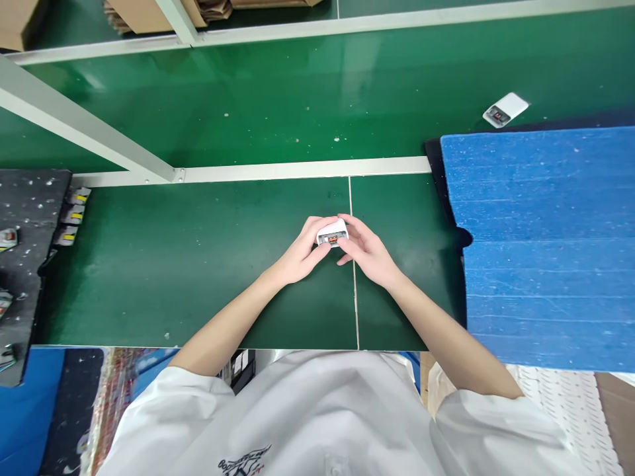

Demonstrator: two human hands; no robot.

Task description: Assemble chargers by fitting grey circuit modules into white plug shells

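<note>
A small white plastic housing point(335, 228) with an exposed inside, showing dark and copper-coloured parts, is held up over the green bench. From the left, the fingers and thumb of my left hand point(303, 251) close around it. On the other side my right hand point(367, 251) grips it, thumb at its near edge and a finger on the top; the lower fingers hang below. A similar white housing point(507, 109) lies by itself on the raised green surface at the far right, its dark inside showing at one end.
A blue board point(540, 251) covers the right side. At the left, a black tray point(34, 218) holds several small parts, with yellow-marked pieces point(74, 215) along its edge. A white metal frame point(278, 172) crosses behind my hands. Cardboard boxes point(141, 14) stand at the back left.
</note>
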